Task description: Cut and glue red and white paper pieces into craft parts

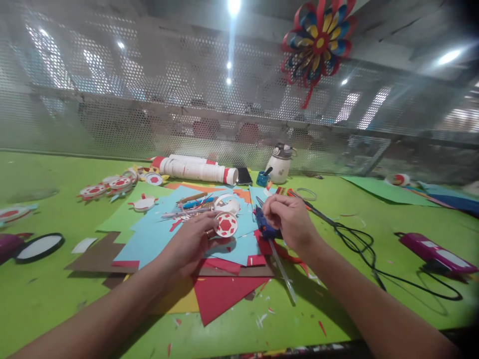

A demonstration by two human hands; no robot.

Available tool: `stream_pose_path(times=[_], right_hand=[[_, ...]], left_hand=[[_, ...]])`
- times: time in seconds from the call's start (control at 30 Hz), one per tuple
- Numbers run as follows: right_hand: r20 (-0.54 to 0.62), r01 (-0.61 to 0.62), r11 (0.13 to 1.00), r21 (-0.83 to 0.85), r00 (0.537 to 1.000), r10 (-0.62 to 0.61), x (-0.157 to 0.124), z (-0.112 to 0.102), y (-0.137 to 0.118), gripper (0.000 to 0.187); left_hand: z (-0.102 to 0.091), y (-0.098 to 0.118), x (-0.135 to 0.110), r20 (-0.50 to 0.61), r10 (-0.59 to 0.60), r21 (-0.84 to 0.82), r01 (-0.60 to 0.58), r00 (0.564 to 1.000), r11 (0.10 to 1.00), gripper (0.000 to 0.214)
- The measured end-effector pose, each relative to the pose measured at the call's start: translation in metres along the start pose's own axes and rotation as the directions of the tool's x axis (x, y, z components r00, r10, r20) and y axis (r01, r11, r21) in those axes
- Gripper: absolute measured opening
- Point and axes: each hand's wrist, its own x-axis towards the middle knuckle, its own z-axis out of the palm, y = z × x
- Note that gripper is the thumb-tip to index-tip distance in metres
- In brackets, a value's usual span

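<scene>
My left hand (192,243) is closed on a small round white paper piece with a red pattern (226,224), holding it over the blue paper sheet (157,234). My right hand (291,220) is wrapped around a blue glue gun (265,227), its nozzle pointing up and left near the round piece. A clear glue stick (283,271) sticks out of the gun's back toward me. The gun's black cord (359,247) runs off to the right.
Stacked coloured paper sheets (220,289) lie under my hands on the green table (56,294). Finished red-and-white paper rounds (108,187) sit at the left, white rolls (198,169) and a white bottle (279,164) at the back. A magenta tool (436,252) lies right; a paper flower (318,42) hangs on the mesh wall.
</scene>
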Motion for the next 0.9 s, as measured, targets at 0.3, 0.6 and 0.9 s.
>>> stream_pose_path(times=[0.3, 0.6, 0.9], right_hand=[[0.18, -0.075, 0.962, -0.262, 0.976, 0.125, 0.003, 0.009, 0.021, 0.02], [0.228, 0.0, 0.92, -0.391, 0.969, 0.097, -0.004, 0.023, 0.022, 0.008], [0.182, 0.018, 0.904, -0.427, 0.981, 0.067, -0.007, 0.026, 0.023, 0.013]], left_hand=[[0.004, 0.001, -0.002, 0.012, 0.013, 0.026, -0.013, 1.0, 1.0, 0.022], [0.0, -0.009, 0.003, 0.049, 0.052, 0.111, -0.057, 0.997, 0.992, 0.026], [-0.003, -0.01, 0.003, 0.111, 0.067, 0.137, -0.082, 0.992, 0.987, 0.024]])
